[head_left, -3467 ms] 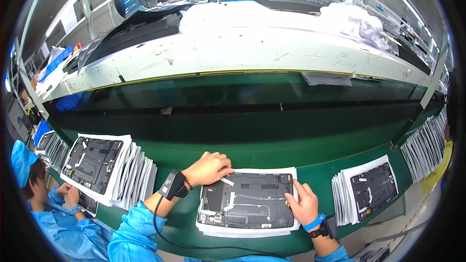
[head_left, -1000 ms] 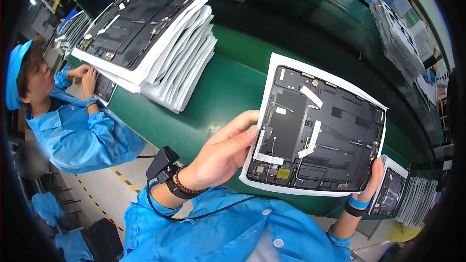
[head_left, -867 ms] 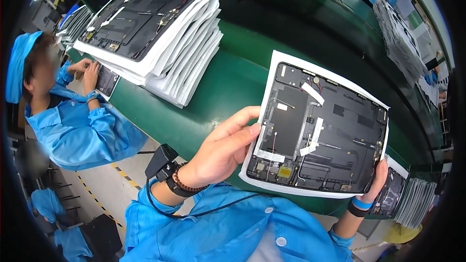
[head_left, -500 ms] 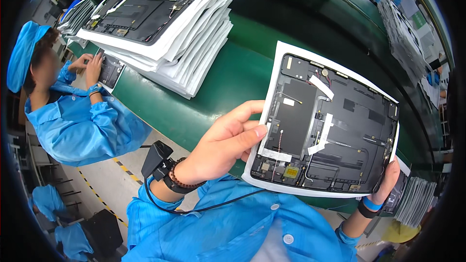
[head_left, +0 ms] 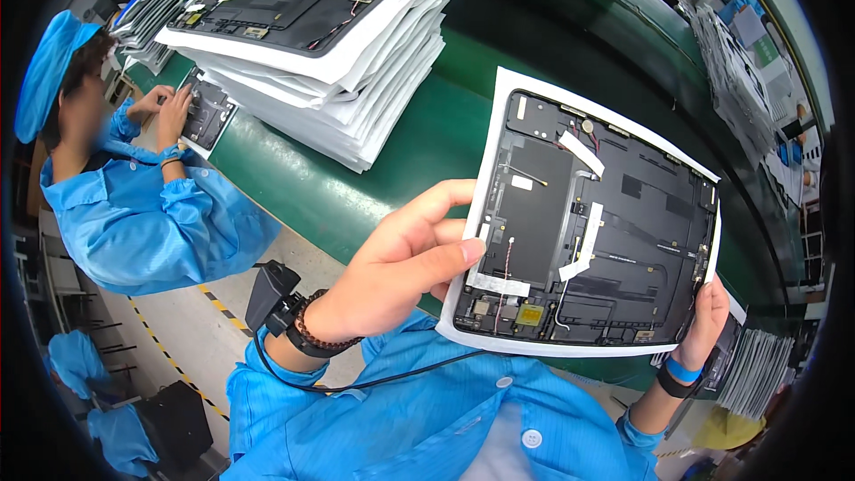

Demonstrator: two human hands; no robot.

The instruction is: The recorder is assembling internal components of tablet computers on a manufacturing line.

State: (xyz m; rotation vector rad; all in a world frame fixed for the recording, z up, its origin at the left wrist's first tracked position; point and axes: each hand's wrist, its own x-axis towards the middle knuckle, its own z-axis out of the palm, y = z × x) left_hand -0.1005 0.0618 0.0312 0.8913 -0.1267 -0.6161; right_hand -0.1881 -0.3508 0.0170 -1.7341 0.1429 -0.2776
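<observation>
Between both hands I hold a black tablet back housing with a white foam sheet beneath it. Its inner side faces up, showing thin wires, white tape strips and a yellow-marked part at the lower left. My left hand grips the left edge, thumb on top and fingers underneath. My right hand is closed on the lower right corner, its fingers partly hidden. The housing is tilted above the green bench, near my body.
A tall stack of white sheets, topped by another black housing, stands at the far left. Beyond it a co-worker handles a similar part. More stacked sheets stand at right, and wrapped panels at far right.
The housing with its sheet has shifted slightly left and up, both hands moving with it. In view, the stack sits a little further right and higher.
</observation>
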